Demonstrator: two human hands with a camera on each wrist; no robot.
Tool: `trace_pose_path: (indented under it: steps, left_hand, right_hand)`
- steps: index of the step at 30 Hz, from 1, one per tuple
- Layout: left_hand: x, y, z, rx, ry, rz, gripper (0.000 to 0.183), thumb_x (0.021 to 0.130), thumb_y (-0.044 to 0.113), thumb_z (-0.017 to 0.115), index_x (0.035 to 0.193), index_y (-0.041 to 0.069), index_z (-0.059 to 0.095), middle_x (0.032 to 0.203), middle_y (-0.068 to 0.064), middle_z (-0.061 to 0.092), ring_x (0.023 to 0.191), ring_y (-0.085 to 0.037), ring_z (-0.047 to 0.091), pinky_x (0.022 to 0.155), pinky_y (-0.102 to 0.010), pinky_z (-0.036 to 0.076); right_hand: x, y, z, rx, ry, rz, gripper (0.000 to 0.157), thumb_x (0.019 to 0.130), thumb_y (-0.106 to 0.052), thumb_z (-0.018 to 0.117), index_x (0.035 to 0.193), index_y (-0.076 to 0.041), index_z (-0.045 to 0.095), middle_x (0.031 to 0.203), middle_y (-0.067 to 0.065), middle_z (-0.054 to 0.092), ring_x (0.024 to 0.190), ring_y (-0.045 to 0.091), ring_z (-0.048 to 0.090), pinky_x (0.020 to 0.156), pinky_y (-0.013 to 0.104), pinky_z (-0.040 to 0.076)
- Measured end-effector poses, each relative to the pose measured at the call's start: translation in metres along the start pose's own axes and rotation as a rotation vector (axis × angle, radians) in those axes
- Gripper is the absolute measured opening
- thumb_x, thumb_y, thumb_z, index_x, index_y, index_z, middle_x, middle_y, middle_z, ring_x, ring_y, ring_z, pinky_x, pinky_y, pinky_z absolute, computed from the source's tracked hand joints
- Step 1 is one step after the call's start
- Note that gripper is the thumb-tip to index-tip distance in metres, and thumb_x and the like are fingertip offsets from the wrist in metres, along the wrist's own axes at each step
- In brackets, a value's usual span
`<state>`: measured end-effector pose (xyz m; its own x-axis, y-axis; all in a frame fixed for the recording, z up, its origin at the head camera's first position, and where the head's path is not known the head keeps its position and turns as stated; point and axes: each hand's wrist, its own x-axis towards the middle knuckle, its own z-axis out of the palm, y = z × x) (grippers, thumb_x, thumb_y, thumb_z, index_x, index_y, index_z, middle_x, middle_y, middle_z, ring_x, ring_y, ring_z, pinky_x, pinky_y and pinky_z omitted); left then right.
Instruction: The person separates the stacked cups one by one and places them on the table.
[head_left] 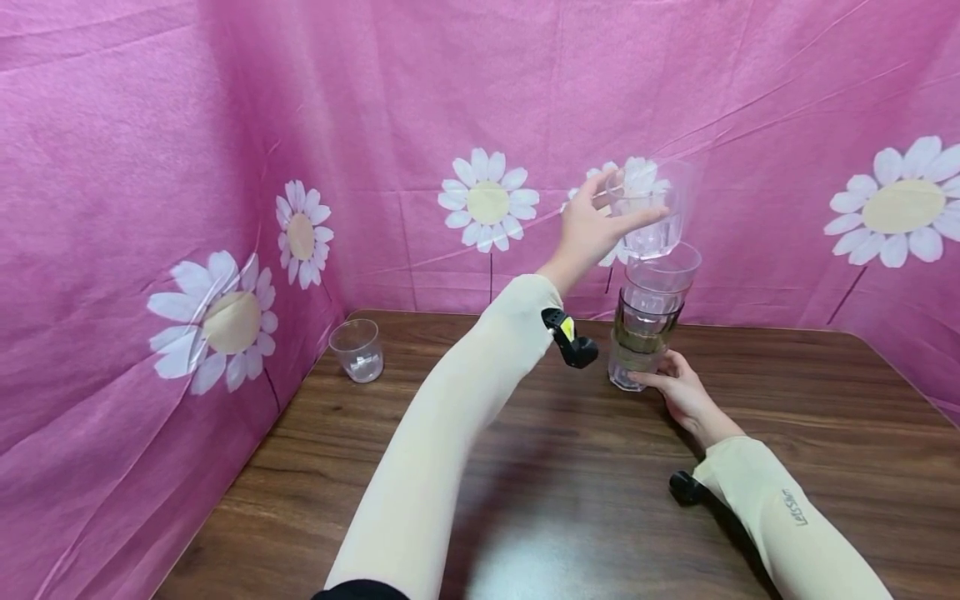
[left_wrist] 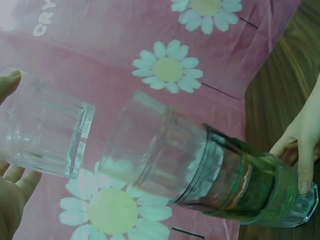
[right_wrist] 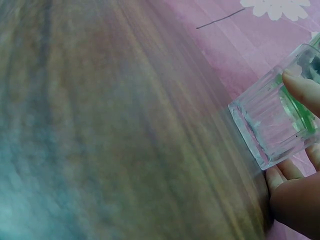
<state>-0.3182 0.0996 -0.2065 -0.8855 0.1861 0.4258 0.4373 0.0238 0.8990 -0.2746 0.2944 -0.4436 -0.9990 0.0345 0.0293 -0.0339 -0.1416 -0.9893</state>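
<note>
My left hand (head_left: 585,236) holds a clear faceted glass (left_wrist: 47,132) by its sides, fingers and thumb around it. A gap shows in the left wrist view between that glass and the tall stack of nested glasses (head_left: 654,302) below. The stack stands upright on the table, with clear glasses at the top and green and dark-tinted ones lower down. Around the clear bottom glass (right_wrist: 270,117), my right hand (head_left: 684,398) grips with the thumb on one side and fingers on the other.
Another clear glass (head_left: 360,357) stands alone near the left edge of the wooden table (head_left: 570,483). A pink cloth (head_left: 390,100) printed with white daisies hangs behind the table and along its left side.
</note>
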Motion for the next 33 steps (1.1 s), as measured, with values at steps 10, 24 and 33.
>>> trace_pose_path:
  steps: [10,24,33]
  left_hand:
    - [0.004,-0.006,-0.033,-0.035,0.056,-0.002,0.085,0.074,0.023,0.09,0.147,0.015,0.047,0.137,0.006,0.054,0.116,-0.005,0.053,0.085,-0.012,0.051]
    - [-0.004,-0.032,-0.062,-0.02,0.085,-0.019,0.089,0.074,0.024,0.091,0.149,0.012,0.044,0.141,0.004,0.054,0.122,-0.011,0.053,0.095,-0.017,0.048]
    - [-0.017,-0.054,-0.075,0.047,0.063,-0.051,0.093,0.071,0.025,0.092,0.149,0.013,0.044,0.145,0.002,0.052,0.128,-0.014,0.05,0.101,-0.022,0.047]
  right_hand:
    - [-0.001,-0.002,0.0,0.015,0.012,-0.008,0.048,0.088,0.011,0.065,0.115,-0.022,0.044,0.101,-0.015,0.058,0.097,0.001,0.052,0.082,0.013,0.046]
    - [-0.003,-0.003,0.002,0.033,0.015,-0.009,0.048,0.087,0.011,0.066,0.115,-0.021,0.045,0.1,-0.014,0.059,0.097,0.001,0.053,0.084,0.012,0.045]
    - [-0.005,-0.003,0.004,0.035,0.022,-0.004,0.047,0.087,0.01,0.068,0.114,-0.022,0.046,0.1,-0.014,0.058,0.096,0.001,0.052,0.083,0.012,0.045]
